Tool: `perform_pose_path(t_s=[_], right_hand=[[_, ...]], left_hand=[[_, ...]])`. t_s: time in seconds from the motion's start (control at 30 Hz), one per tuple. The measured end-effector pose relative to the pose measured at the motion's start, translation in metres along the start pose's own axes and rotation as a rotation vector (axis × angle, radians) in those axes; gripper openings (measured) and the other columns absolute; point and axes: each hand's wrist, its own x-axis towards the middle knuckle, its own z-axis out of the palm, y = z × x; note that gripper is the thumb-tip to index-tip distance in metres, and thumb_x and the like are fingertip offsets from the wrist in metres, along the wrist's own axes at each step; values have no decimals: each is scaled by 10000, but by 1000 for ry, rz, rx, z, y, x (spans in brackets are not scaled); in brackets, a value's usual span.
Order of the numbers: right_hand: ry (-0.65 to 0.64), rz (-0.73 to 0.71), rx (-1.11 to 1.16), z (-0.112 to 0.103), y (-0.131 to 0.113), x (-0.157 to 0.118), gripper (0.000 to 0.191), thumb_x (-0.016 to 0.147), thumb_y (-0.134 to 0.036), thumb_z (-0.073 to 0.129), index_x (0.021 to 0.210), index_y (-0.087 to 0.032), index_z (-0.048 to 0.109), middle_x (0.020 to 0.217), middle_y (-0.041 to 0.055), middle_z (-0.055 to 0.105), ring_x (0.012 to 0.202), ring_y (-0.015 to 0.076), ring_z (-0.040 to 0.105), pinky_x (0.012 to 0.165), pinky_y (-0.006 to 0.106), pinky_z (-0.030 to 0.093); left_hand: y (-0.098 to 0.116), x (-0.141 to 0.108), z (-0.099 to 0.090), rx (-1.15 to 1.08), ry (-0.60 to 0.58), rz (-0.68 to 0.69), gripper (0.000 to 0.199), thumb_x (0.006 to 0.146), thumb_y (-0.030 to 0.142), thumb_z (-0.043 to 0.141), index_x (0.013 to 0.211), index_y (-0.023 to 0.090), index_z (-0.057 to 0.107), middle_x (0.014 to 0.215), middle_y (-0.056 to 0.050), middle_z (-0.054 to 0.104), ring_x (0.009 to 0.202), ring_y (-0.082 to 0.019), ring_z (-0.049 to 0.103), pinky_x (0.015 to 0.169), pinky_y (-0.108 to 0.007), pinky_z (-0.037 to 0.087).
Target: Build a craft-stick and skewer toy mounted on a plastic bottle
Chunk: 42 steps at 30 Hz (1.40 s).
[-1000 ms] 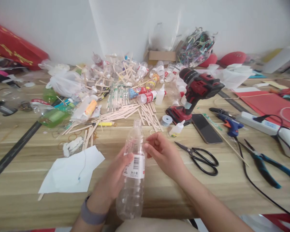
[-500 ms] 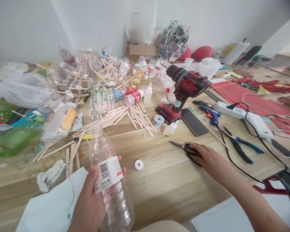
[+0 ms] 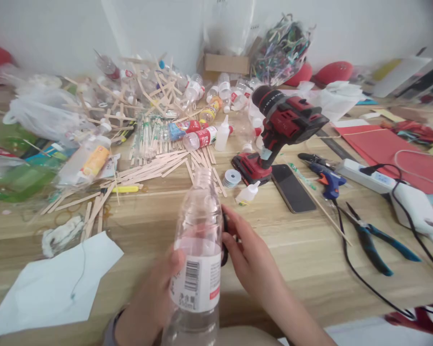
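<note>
A clear plastic bottle [image 3: 198, 211] with a white label stands nearly upright at the lower middle, its neck uncapped. My left hand [image 3: 162, 283] is wrapped round it from the left, the thumb on the label. Close to the bottle's right side, my right hand [image 3: 243, 240] is closed on the black-handled scissors [image 3: 224, 240]. The bottle hides most of the scissors, blades included. Beyond the bottle are a spool [image 3: 232, 178] and a small white glue bottle [image 3: 247, 193].
A red drill [image 3: 288, 117] stands behind a phone [image 3: 293, 188]. Farther right are a glue gun [image 3: 328, 178], pliers [image 3: 371, 235] and a power strip [image 3: 364, 176]. Wooden sticks [image 3: 155, 168], plastic bottles and bags fill the back left. White paper [image 3: 57, 283] lies front left.
My right hand has lifted the scissors off the table and brought them left to the bottle. My left hand has moved the bottle right and more upright. The view has shifted slightly.
</note>
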Motion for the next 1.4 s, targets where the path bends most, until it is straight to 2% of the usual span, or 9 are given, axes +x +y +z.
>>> perform_pose_path(t_s=[0.1, 0.3, 0.57, 0.73, 0.9, 1.07, 1.2, 1.3, 1.4], right_hand=[[-200, 62, 312, 5, 5, 9, 446, 955, -277, 423, 1399, -232, 425, 905, 40, 627, 786, 168, 637, 663, 293, 543], [-201, 65, 451, 5, 9, 8, 474, 941, -307, 482, 1402, -246, 395, 859, 18, 596, 780, 174, 633, 682, 305, 542], [-32, -25, 161, 17, 10, 10, 369, 945, -227, 455, 1314, -219, 439, 665, -46, 565, 591, 153, 594, 586, 268, 504], [162, -49, 61, 7, 17, 14, 320, 874, -248, 526, 1189, -223, 477, 980, 92, 647, 918, 258, 642, 842, 441, 508], [136, -66, 144, 8, 1, 16, 288, 906, -299, 535, 1168, -233, 438, 817, 26, 629, 755, 208, 655, 725, 376, 551], [70, -36, 291, 11, -6, 20, 318, 933, -355, 519, 1218, -256, 418, 977, 56, 667, 866, 183, 691, 716, 318, 578], [122, -11, 280, -3, -2, 17, 535, 855, -310, 626, 1332, -270, 387, 1006, 43, 648, 848, 168, 670, 729, 290, 570], [45, -112, 41, -13, -4, 9, 457, 906, -284, 552, 1349, -270, 443, 962, 42, 642, 806, 172, 666, 669, 274, 562], [39, -337, -336, -14, -9, 1, 506, 894, -239, 551, 1390, -274, 459, 939, 56, 625, 799, 198, 664, 631, 285, 558]], left_hand=[[-2, 6, 14, -141, -14, -7, 533, 747, 609, 702, 1053, 176, 753, 772, -64, 686, 720, -193, 626, 720, -310, 513], [6, 24, 30, -284, -169, -57, 686, 673, 647, 707, 1029, 63, 755, 700, -61, 593, 589, -122, 495, 563, -230, 425], [8, 20, 27, -369, -210, -97, 672, 722, 650, 659, 1051, 71, 752, 710, -57, 593, 593, -116, 484, 567, -219, 425], [13, 16, 22, -408, -403, -230, 723, 709, 652, 661, 1118, 59, 726, 750, -55, 587, 584, -100, 438, 546, -214, 382], [10, 22, 23, -379, -368, -76, 714, 723, 685, 632, 1073, 72, 733, 739, -47, 590, 616, -121, 509, 613, -242, 435], [15, 16, 21, -287, -214, -45, 617, 719, 631, 696, 1037, 105, 747, 883, -111, 715, 856, -225, 662, 819, -314, 519], [37, 9, 13, -347, 121, -28, 542, 825, 562, 601, 1099, 110, 718, 1091, -167, 744, 1053, -292, 682, 968, -423, 521], [59, 15, 9, -415, 432, 51, 520, 955, 514, 395, 963, 103, 713, 863, -140, 768, 752, -232, 735, 776, -387, 600], [76, 25, 7, -485, 491, 103, 527, 972, 526, 387, 909, 98, 689, 753, -99, 739, 622, -187, 702, 649, -324, 601]])
